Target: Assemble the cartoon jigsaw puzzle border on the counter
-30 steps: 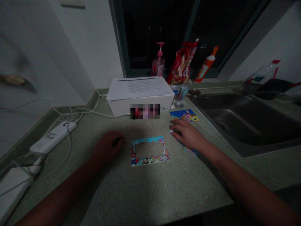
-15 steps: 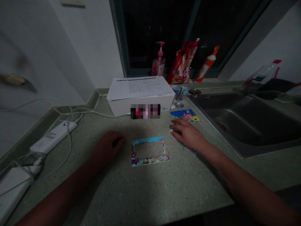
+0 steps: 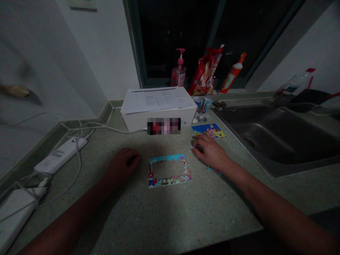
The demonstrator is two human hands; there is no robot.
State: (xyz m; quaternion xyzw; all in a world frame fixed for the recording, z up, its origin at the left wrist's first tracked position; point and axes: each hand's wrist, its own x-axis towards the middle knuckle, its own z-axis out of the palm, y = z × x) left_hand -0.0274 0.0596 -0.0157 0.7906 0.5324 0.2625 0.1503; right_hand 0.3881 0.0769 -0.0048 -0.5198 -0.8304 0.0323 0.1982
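A rectangular cartoon puzzle frame lies flat on the counter between my hands, its middle showing bare countertop. To its left my left hand rests on the counter with fingers curled in and thumb near the fingertips; no object shows in it. On the right side, my right hand pinches a small pale puzzle piece at its fingertips. Several colourful puzzle pieces lie partly hidden under that hand and wrist. Just beyond the fingers is a blue and yellow cartoon picture card.
Behind the frame stands a white box with a printed sheet on top. Cans sit beside it. A steel sink borders the right. White power strips and cables run along the left. Bottles and a red bag line the windowsill.
My right hand's fingers have curled in slightly around the small piece, with the hand staying over the loose pieces. The left hand and the frame have not moved.
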